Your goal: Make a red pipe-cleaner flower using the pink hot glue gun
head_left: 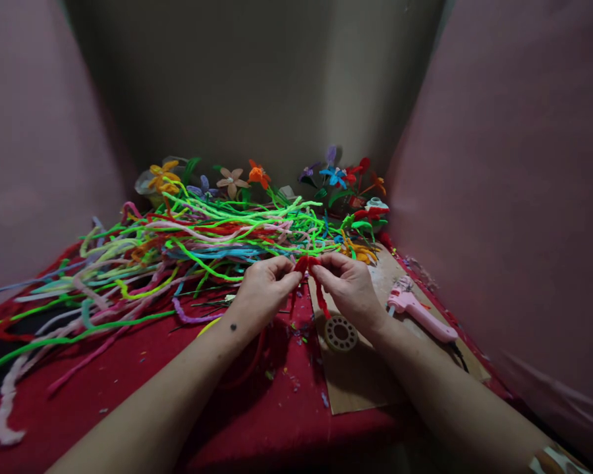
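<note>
Both my hands meet near the middle of the view, pinching a red pipe cleaner (321, 299) between thumbs and fingers. My left hand (264, 286) is closed on its left part, and my right hand (348, 286) grips the right part. The red piece is bent at the top between my fingertips, with ends hanging below. Behind my hands lies a big tangled heap of pipe cleaners (217, 227) in green, pink, red, blue and other colours. Beneath my right hand, a round tape roll (340, 334) rests on a cardboard sheet (356, 385).
A pink glue gun (422, 309) lies on the cardboard at the right. Several finished fuzzy flowers, among them an orange one (259, 174) and a blue one (334, 176), stand at the back. Small scraps dot the red tablecloth (257, 421). Pink sheets (524, 197) flank both sides.
</note>
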Tool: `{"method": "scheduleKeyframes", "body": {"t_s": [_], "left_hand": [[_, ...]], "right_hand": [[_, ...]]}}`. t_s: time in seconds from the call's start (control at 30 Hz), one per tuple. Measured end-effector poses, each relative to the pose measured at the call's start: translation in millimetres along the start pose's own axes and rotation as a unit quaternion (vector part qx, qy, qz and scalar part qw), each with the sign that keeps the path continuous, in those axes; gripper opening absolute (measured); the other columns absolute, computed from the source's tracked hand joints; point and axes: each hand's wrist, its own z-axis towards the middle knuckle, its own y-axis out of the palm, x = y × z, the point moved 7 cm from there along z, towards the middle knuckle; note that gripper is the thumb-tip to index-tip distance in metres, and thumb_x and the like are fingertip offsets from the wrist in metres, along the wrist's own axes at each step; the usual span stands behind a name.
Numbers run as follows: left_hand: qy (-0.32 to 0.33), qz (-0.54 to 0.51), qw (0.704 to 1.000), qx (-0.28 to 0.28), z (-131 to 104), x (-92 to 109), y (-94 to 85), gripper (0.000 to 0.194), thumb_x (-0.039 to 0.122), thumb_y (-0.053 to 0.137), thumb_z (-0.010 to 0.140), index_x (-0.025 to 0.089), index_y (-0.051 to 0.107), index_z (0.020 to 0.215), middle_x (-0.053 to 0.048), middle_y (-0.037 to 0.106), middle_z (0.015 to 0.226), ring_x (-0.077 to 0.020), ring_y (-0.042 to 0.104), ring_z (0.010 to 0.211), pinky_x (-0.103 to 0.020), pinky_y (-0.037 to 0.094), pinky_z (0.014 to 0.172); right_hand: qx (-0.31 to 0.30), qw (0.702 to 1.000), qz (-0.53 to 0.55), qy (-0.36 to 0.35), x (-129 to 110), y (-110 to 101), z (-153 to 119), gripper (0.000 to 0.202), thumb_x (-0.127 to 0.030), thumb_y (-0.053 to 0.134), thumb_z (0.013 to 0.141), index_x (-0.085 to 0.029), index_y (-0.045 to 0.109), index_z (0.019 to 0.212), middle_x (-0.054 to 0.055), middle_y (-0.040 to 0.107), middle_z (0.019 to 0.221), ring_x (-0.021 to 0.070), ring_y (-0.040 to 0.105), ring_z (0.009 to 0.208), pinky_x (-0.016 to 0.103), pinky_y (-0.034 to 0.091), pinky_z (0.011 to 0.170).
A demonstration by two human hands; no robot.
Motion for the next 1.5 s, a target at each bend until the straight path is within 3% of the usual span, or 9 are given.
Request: {"method": "scheduleKeyframes", "body": {"t_s": [0.63,0.9,1.5], "left_hand": [[0.021,0.046,0.999,0.005,0.3,-2.2,0.6,0.017,0.026,0.052,0.073,0.016,0.051,0.060,0.006,0.042,0.051,-0.0074,0.035,0.049,-0.019,0.027,0.045],[0.017,0.031,0.999,0.010,-0.1,0.0,2.0,0.017,0.026,0.052,0.073,0.015,0.051,0.060,0.006,0.041,0.051,-0.0070,0.034,0.048,-0.019,0.027,0.045],[0.015,0.008,1.000,0.016,-0.4,-2.9,2.1,0.016,0.028,0.053,0.070,0.014,0.059,0.066,0.004,0.048,0.054,-0.0079,0.038,0.049,-0.020,0.030,0.045]], "right_hand": [[-0.004,1.000,0.024,0.005,3.2,3.2,-0.3,0.013,-0.025,0.057,0.074,-0.014,0.061,0.069,-0.002,0.052,0.060,0.0090,0.044,0.053,0.022,0.036,0.050],[-0.015,1.000,0.004,0.023,5.6,5.0,0.0,0.022,-0.027,0.054,0.077,-0.012,0.069,0.084,-0.004,0.048,0.050,0.0079,0.036,0.044,0.022,0.031,0.045],[-0.016,1.000,-0.010,-0.006,1.5,7.1,-2.1,0.023,-0.027,0.051,0.080,-0.014,0.070,0.081,-0.003,0.049,0.048,0.0091,0.041,0.044,0.022,0.034,0.046]]}}
